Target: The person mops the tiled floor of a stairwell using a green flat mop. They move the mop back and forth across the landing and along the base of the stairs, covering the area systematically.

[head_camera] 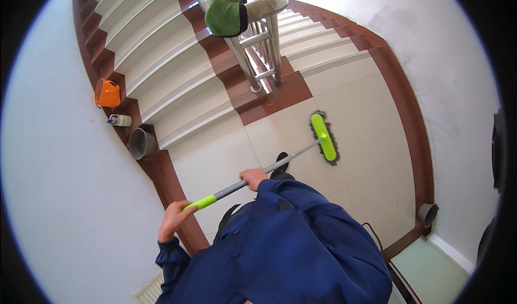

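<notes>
A flat mop with a lime-green head (325, 142) and dark grey fringe rests on the pale tiled landing (375, 134). Its grey pole (230, 189) slants down to the left across my front and ends in a lime-green grip (202, 202). My left hand (174, 220) is closed around the end of that grip. Farther along the pole, nearer the mop head, my right hand (254, 178) holds the grey shaft. One of my black shoes (281, 162) shows beneath the pole.
Stairs (169, 74) rise at the left; another flight (319, 41) lies right of the metal railing (264, 41), which carries a green cloth (226, 14). An orange container (108, 93), a white bottle (121, 120) and a grey bucket (142, 143) line the left wall. A small pot (427, 215) stands right.
</notes>
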### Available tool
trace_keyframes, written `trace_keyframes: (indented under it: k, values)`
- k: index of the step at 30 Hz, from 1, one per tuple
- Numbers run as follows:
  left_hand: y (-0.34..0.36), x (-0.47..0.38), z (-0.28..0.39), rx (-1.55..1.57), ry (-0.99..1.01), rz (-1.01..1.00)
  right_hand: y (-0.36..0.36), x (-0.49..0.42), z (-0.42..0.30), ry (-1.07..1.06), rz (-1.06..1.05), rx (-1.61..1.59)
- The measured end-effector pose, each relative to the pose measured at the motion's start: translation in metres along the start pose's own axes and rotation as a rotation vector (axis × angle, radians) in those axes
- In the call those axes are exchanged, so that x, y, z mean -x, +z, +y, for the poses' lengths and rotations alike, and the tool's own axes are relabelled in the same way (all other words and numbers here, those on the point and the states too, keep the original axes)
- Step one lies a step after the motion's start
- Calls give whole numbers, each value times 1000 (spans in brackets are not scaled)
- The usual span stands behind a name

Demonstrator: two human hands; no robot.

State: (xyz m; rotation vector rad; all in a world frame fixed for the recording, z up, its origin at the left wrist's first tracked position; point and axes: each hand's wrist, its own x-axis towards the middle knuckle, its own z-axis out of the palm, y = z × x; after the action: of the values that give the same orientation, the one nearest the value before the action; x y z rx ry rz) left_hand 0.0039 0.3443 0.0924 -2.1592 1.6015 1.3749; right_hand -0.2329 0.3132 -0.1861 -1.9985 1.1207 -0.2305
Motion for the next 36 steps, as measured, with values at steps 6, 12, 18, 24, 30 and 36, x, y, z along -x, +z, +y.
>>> trace_keyframes:
  k: [6, 12, 18, 24, 30, 36]
  values:
    - [7, 19, -9, 482, -183, 136, -24, -56, -18, -193, -124, 56]
    - [67, -88, 27, 548, -62, 43, -67, -87, 89, 36, 19, 452]
    - [104, -198, 97, 241, 154, -170, -126, -85, 171, 460, 150, 560]
    - [55, -201, 78, 153, 216, -168, -114, -102, 145, 528, 287, 436]
    - [-61, -164, -43, 238, 40, -182, -31, -171, 48, 462, 110, 431]
    - [-194, -86, -146, 300, -127, -41, 57, -241, -104, 130, 22, 197]
